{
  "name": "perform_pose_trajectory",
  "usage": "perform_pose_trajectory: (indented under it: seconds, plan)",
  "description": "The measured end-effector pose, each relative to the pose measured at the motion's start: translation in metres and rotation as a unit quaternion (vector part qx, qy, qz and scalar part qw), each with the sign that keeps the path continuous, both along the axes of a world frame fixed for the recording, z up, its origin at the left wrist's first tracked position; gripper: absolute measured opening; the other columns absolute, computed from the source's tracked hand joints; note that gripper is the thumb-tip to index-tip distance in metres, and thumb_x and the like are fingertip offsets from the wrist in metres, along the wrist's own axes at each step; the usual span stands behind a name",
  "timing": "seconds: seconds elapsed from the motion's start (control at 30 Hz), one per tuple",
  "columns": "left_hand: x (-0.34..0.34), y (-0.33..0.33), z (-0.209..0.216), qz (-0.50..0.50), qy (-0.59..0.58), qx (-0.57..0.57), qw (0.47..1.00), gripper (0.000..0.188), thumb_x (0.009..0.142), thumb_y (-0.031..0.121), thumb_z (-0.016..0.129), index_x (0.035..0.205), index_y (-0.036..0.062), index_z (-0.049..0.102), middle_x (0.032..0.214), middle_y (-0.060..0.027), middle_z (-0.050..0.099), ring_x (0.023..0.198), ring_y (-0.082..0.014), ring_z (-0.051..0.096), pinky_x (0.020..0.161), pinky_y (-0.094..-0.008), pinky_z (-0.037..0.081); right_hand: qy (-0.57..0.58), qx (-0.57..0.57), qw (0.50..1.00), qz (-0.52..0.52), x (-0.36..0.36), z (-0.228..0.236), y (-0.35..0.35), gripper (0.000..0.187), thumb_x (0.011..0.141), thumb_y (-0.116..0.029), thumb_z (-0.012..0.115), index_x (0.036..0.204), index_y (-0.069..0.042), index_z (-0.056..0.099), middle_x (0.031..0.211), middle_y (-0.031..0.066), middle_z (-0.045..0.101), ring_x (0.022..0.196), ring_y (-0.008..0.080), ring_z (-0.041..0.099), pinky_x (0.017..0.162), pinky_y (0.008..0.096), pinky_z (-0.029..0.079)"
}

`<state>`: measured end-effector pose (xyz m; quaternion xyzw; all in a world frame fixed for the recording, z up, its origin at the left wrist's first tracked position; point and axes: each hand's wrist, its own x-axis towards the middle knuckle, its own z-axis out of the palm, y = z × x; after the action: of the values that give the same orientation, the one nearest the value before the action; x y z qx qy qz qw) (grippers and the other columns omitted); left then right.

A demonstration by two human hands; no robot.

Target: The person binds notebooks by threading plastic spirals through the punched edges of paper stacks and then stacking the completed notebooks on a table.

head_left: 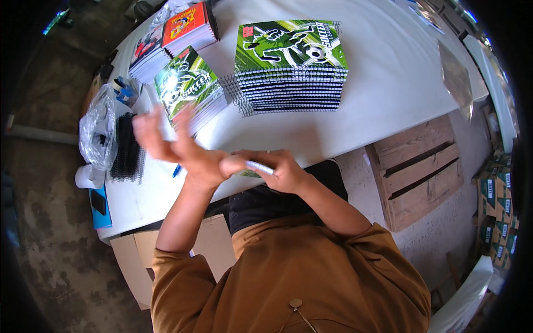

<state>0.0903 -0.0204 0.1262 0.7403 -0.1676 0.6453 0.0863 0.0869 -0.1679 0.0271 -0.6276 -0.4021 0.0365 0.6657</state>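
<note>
My right hand (282, 171) is closed on a notebook (260, 167) at the table's near edge. It shows mostly edge-on as pale page edges, with a sliver of green below; the rest is hidden by my hands. My left hand (186, 150) is raised beside it, fingers spread and smeared by motion, with nothing visible in them. Its palm side meets my right fingers. Just beyond my left fingertips lies a pile of green soccer-cover sheets (189, 83). Farther right stands a tall stack of spiral-bound green notebooks (291, 66).
Black binding coils (127, 149) lie at the table's left, beside a clear plastic bag (99, 130). Piles with red-orange covers (186, 25) stand at the back left. A blue pen (177, 170) lies near my left wrist. A wooden pallet (419, 172) is right of the table.
</note>
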Motion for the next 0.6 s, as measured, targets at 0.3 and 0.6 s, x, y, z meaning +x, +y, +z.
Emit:
perform_pose_trajectory:
  seconds: [0.3, 0.6]
  plan:
    - [-0.083, 0.02, -0.118, 0.059, 0.12, 0.237, 0.962, 0.111, 0.071, 0.079, 0.042, 0.139, -0.0055, 0.017, 0.138, -0.0352, 0.021, 0.128, -0.0576, 0.007, 0.1, -0.0673, 0.006, -0.113, -0.007, 0.993, -0.044, -0.012, -0.001, 0.008, 0.043, 0.072, -0.003, 0.065, 0.114, -0.005, 0.06, 0.102, 0.0134, 0.065, 0.086, 0.0281, 0.065, 0.072, 0.0329, 0.052]
    - [-0.066, -0.006, -0.077, 0.055, 0.146, 0.099, 0.983, 0.099, 0.075, 0.078, 0.03, 0.144, 0.0095, 0.009, 0.143, -0.0246, 0.015, 0.132, -0.0457, 0.013, 0.102, -0.065, 0.005, -0.089, 0.012, 0.995, -0.044, -0.016, 0.001, 0.014, 0.04, 0.075, -0.009, 0.066, 0.114, -0.006, 0.059, 0.089, 0.0113, 0.067, 0.075, 0.0282, 0.066, 0.066, 0.0359, 0.052]
